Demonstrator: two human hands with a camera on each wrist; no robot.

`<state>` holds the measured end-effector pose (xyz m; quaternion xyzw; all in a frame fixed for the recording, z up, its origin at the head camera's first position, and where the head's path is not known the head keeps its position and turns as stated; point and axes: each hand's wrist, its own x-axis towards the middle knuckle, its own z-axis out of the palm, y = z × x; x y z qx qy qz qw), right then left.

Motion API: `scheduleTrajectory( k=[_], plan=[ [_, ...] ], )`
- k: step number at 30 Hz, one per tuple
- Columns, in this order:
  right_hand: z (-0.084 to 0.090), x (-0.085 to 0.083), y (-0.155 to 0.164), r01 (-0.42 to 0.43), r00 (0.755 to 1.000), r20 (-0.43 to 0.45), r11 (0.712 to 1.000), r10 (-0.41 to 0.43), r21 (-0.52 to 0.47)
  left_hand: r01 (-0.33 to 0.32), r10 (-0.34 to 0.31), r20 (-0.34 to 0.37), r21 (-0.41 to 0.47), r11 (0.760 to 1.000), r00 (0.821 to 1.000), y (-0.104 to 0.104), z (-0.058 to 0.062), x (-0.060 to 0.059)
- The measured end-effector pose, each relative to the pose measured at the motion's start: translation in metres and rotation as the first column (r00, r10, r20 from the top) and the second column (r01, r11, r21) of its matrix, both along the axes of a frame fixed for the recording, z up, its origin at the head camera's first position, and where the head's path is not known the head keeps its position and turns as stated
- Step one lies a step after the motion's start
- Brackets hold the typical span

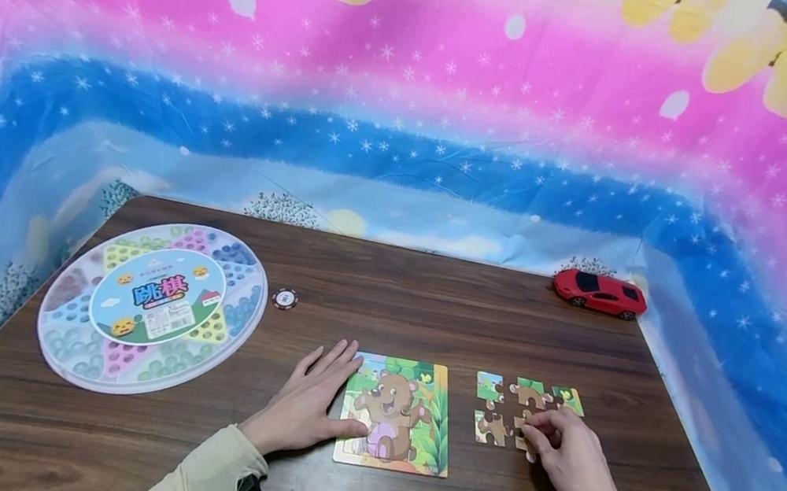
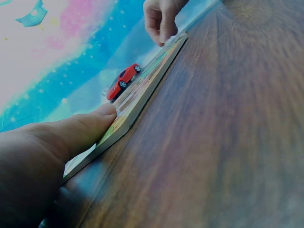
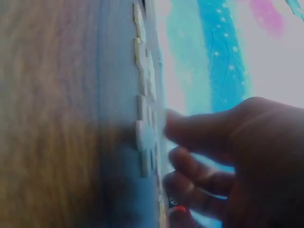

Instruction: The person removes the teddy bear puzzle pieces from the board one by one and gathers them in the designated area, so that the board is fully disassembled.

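Note:
A bear puzzle (image 1: 417,370) in a flat square tray lies on the table. My left hand (image 1: 310,403) rests at its left side, fingers extended; in the left wrist view the thumb (image 2: 90,126) lies over the tray edge (image 2: 128,124). To the right, several loose puzzle pieces lie in two rows, among them a blue-and-green piece (image 1: 489,384) and a brown piece (image 1: 491,428). My right hand (image 1: 572,456) is over the lower right piece (image 1: 520,432), thumb and index finger bent close together. Whether they pinch it is unclear; the right wrist view is blurred.
A round Chinese checkers box (image 1: 254,319) with marbles lies at the left. Beside it is a poker chip (image 1: 285,298). A red toy car (image 1: 600,293) stands at the far right corner. Patterned cloth (image 1: 403,144) hangs behind the wooden table (image 1: 396,293).

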<state>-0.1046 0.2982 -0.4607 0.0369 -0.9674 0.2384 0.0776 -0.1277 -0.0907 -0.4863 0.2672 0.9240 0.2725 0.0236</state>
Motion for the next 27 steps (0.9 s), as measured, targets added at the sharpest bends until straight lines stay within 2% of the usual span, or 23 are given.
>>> scheduleTrajectory(
  k=[2, 5, 9, 13, 18, 20, 22, 27],
  plan=[
    [0.000, 0.002, -0.002, -0.010, 0.997, -0.074, 1.000, 0.008, -0.023, 0.003, -0.003, -0.004, 0.002, 1.000, 1.000, 0.000, 0.000, 0.000],
    [-0.001, 0.002, -0.011, -0.055, 0.980, -0.195, 0.996, 0.040, -0.073, 0.002, -0.002, -0.006, 0.006, 1.000, 1.000, 0.001, 0.000, 0.001],
    [-0.004, 0.000, -0.035, -0.181, 0.951, -0.278, 0.973, 0.135, -0.146, -0.002, 0.002, -0.008, 0.005, 1.000, 1.000, 0.000, 0.000, 0.000],
    [-0.006, 0.001, -0.060, -0.296, 0.931, -0.286, 0.928, 0.227, -0.228, -0.006, 0.006, -0.007, 0.005, 1.000, 1.000, 0.000, 0.000, 0.000],
    [-0.011, 0.003, -0.083, -0.343, 0.932, -0.233, 0.882, 0.277, -0.323, -0.009, 0.009, -0.007, 0.006, 1.000, 1.000, -0.001, 0.000, 0.000],
    [-0.015, 0.003, -0.089, -0.356, 0.931, -0.207, 0.873, 0.301, -0.333, -0.007, 0.007, -0.007, 0.008, 1.000, 1.000, -0.001, 0.000, 0.000],
    [-0.018, 0.003, -0.093, -0.369, 0.927, -0.190, 0.879, 0.323, -0.304, -0.005, 0.005, -0.007, 0.006, 1.000, 1.000, 0.000, 0.000, 0.000],
    [-0.022, 0.004, -0.098, -0.343, 0.930, -0.172, 0.934, 0.323, -0.098, 0.000, 0.000, 0.001, 0.001, 1.000, 1.000, 0.000, 0.001, 0.000]
  ],
)
